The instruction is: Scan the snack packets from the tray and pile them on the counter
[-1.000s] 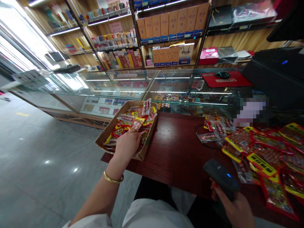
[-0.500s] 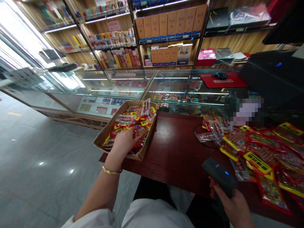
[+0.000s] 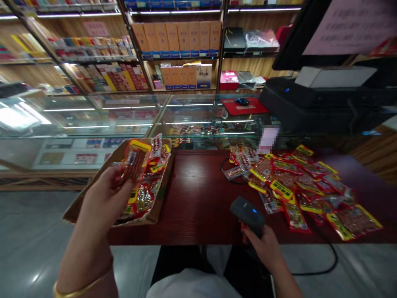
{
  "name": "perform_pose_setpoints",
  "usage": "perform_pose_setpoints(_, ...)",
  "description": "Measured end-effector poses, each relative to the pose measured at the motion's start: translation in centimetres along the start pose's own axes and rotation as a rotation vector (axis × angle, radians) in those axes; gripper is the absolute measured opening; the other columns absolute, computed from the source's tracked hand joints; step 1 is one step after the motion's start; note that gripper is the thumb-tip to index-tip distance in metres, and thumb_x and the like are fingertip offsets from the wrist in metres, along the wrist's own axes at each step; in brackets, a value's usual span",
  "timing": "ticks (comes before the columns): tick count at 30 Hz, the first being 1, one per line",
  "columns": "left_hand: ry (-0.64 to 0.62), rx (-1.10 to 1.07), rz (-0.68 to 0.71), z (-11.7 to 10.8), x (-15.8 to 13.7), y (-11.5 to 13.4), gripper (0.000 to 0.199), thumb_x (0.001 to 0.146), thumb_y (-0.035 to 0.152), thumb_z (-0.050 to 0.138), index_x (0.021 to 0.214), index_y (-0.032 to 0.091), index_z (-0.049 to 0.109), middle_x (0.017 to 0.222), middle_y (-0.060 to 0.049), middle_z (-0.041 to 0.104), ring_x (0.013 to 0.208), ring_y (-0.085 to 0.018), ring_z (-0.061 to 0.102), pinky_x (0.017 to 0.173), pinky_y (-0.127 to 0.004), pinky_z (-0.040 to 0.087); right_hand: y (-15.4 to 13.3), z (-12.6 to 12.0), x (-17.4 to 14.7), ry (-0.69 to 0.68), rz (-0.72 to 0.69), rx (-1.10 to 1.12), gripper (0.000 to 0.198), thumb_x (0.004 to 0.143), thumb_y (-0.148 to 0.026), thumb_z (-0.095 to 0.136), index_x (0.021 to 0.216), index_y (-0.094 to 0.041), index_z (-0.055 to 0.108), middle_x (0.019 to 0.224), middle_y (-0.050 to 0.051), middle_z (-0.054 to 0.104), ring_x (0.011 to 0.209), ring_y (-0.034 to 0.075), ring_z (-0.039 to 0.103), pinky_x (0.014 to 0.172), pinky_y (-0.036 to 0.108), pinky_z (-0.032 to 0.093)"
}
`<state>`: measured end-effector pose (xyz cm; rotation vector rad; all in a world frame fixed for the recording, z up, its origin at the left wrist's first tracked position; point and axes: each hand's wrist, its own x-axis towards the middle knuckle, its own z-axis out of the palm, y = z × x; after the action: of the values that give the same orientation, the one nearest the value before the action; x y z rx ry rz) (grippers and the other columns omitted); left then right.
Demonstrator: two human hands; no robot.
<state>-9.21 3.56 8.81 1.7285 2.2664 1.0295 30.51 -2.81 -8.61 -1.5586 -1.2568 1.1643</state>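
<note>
My left hand (image 3: 107, 194) grips a snack packet (image 3: 136, 161), clear with a red and yellow edge and brown sticks inside. It holds the packet up over an open cardboard box (image 3: 161, 203), where more red, yellow and silver packets lie. My right hand (image 3: 263, 246) is closed round the handle of a black barcode scanner (image 3: 248, 213) with a blue light, above the table's front edge. Right of the scanner, a loose pile of similar snack packets (image 3: 285, 182) spreads over the dark red table (image 3: 198, 186).
Behind the table runs a glass display counter (image 3: 124, 108) with a mouse (image 3: 242, 101) on a red mat (image 3: 257, 108). A dark monitor (image 3: 294, 37) and a black machine (image 3: 310, 99) stand at the right. A black cable (image 3: 328, 265) hangs at the front edge.
My left hand has come up out of the box with a snack packet. The view has swung to the right. My right hand still holds the barcode scanner.
</note>
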Motion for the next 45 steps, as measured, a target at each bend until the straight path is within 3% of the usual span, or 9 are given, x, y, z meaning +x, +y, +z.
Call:
perform_pose_setpoints(3,-0.127,-0.483,0.100,3.4,-0.2,4.9,0.028,0.084,0.034,0.063,0.109,0.022,0.064,0.103,-0.001,0.073,0.090,-0.019,0.067,0.081,-0.030,0.054,-0.1,0.3,-0.1,0.026,0.003,0.003,0.049,0.078,-0.064,0.070,0.076,-0.015,0.072,0.056,0.005,0.069,0.052,0.020,0.064,0.055,0.029,0.051)
perform_pose_setpoints(5,-0.371,-0.718,0.129,7.8,-0.1,8.2,0.023,0.084,0.035,0.065,0.101,0.020,0.065,0.098,-0.002,0.073,0.087,-0.018,0.067,0.079,-0.028,0.053,-0.1,0.4,-0.1,0.034,0.006,0.011,0.049,0.078,-0.065,0.070,0.073,-0.016,0.070,0.055,0.005,0.069,0.051,0.019,0.063,0.053,0.029,0.049)
perform_pose_setpoints(8,-0.723,-0.889,0.035,15.2,0.5,11.5,0.022,0.074,0.032,0.073,0.088,0.017,0.064,0.078,0.000,0.070,0.069,-0.015,0.064,0.065,-0.024,0.050,-0.1,0.7,-0.2,0.047,0.009,0.029,0.053,0.077,-0.069,0.069,0.072,-0.016,0.068,0.054,0.005,0.068,0.049,0.019,0.062,0.051,0.028,0.049)
perform_pose_setpoints(11,-0.819,-0.966,-0.068,20.5,0.8,12.5,0.026,0.063,0.020,0.079,0.086,0.015,0.068,0.076,0.000,0.071,0.066,-0.013,0.063,0.065,-0.024,0.050,0.0,1.0,-0.1,0.060,0.002,0.041,0.059,0.074,-0.074,0.068,0.075,-0.016,0.069,0.056,0.006,0.069,0.049,0.019,0.063,0.050,0.029,0.050)
perform_pose_setpoints(14,-0.867,-0.999,-0.142,22.9,0.5,11.5,0.031,0.063,0.015,0.078,0.094,0.015,0.076,0.085,-0.002,0.077,0.074,-0.015,0.068,0.073,-0.026,0.053,0.1,1.1,-0.1,0.080,0.001,0.041,0.063,0.072,-0.078,0.068,0.076,-0.015,0.069,0.058,0.007,0.069,0.050,0.020,0.063,0.050,0.029,0.050)
perform_pose_setpoints(20,-0.962,-0.916,-0.251,24.4,0.6,8.8,0.028,0.066,0.010,0.068,0.091,0.016,0.080,0.079,-0.003,0.077,0.068,-0.016,0.068,0.069,-0.029,0.055,-1.1,0.8,-0.9,0.178,0.039,-0.008,0.056,0.079,-0.072,0.067,0.078,-0.016,0.071,0.058,0.006,0.070,0.052,0.021,0.064,0.052,0.029,0.050)
perform_pose_setpoints(25,-1.021,-0.876,-0.202,24.1,0.9,9.1,0.032,0.062,0.006,0.066,0.088,0.017,0.082,0.079,-0.002,0.078,0.069,-0.015,0.067,0.068,-0.025,0.054,-4.0,-0.7,-2.2,0.319,-0.087,-0.298,0.047,0.085,-0.063,0.064,0.083,-0.017,0.075,0.064,0.007,0.073,0.061,0.024,0.069,0.067,0.033,0.055)
perform_pose_setpoints(29,-1.039,-0.851,-0.148,23.5,0.8,9.6,0.034,0.062,0.006,0.064,0.088,0.017,0.082,0.079,-0.001,0.078,0.068,-0.014,0.066,0.067,-0.024,0.051,-4.6,-1.5,-2.6,0.348,-0.095,-0.411,0.049,0.088,-0.064,0.060,0.088,-0.018,0.076,0.069,0.008,0.076,0.065,0.026,0.071,0.071,0.034,0.056)
perform_pose_setpoints(45,-1.004,-0.803,-0.114,23.4,0.9,9.8,0.030,0.062,0.010,0.063,0.084,0.019,0.081,0.075,-0.001,0.076,0.067,-0.014,0.065,0.068,-0.025,0.051,-4.1,-2.0,-3.4,0.416,-0.050,-0.398,0.049,0.084,-0.068,0.062,0.079,-0.021,0.075,0.067,0.010,0.073,0.068,0.028,0.070,0.071,0.037,0.053)
